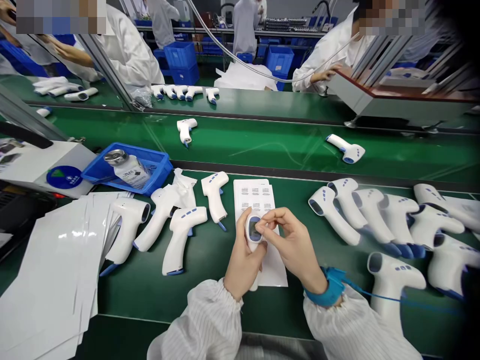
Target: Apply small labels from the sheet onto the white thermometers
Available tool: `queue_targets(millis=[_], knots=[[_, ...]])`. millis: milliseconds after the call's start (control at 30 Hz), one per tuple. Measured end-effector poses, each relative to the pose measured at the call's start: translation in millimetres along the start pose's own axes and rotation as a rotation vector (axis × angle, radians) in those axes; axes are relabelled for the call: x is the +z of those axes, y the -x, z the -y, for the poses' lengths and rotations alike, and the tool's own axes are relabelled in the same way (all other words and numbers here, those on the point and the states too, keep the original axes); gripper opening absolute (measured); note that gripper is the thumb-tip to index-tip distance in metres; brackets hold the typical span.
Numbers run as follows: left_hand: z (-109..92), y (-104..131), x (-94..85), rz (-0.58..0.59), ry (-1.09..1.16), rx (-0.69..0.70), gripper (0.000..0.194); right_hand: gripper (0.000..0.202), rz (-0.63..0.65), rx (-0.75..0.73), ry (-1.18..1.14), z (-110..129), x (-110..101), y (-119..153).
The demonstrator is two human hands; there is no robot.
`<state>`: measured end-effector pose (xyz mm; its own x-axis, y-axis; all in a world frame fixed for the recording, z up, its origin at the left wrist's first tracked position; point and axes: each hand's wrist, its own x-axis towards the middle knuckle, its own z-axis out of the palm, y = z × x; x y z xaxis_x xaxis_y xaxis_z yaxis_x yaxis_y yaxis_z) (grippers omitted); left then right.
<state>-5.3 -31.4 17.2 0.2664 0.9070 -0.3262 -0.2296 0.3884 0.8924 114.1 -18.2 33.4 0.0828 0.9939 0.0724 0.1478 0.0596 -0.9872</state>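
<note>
A white handheld device (254, 231) with a dark oval screen is upright in my left hand (243, 257), whose fingers wrap round its body. My right hand (290, 240) has thumb and forefinger pinched together at the screen's right edge; whatever they may hold is too small to make out. Beneath both hands lies a white label sheet (275, 267) with small printed blocks. Left of the hands are several similar devices, one of them (183, 240) nearest. A blue band with a cord circles my right wrist.
More white devices (386, 215) crowd the right side. A blue tray (159, 175) with a metal-capped bottle stands at the back left, near white sheets (56, 270). Beyond, a green conveyor (262, 145) carries two devices. People in white coats are across it.
</note>
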Motion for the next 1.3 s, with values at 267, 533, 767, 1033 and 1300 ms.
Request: queue_targets(millis=[267, 533, 767, 1033, 1300], knots=[[-1.9, -0.7, -0.3, 0.003, 0.033, 0.007, 0.068, 0.01, -0.064, -0.052, 0.041, -2.0, 7.4, -3.6], [-4.5, 0.6, -0.5, 0.0, 0.012, 0.003, 0.069, 0.009, -0.11, -0.083, 0.039, -3.8, 11.7, -4.0], [-4.5, 1.6, -1.0, 0.018, -0.012, -0.005, 0.072, 0.009, -0.13, -0.096, 0.072, -3.0, 11.8, -3.5], [-5.2, 2.5, -4.4, 0.077, 0.045, -0.006, 0.078, 0.008, -0.13, -0.11, 0.088, -2.4, 11.9, -4.1], [-1.7, 2.6, -6.2, 0.022, 0.079, -0.064, 0.059, 0.008, -0.115, -0.111, 0.093, -3.6, 10.9, -3.9]])
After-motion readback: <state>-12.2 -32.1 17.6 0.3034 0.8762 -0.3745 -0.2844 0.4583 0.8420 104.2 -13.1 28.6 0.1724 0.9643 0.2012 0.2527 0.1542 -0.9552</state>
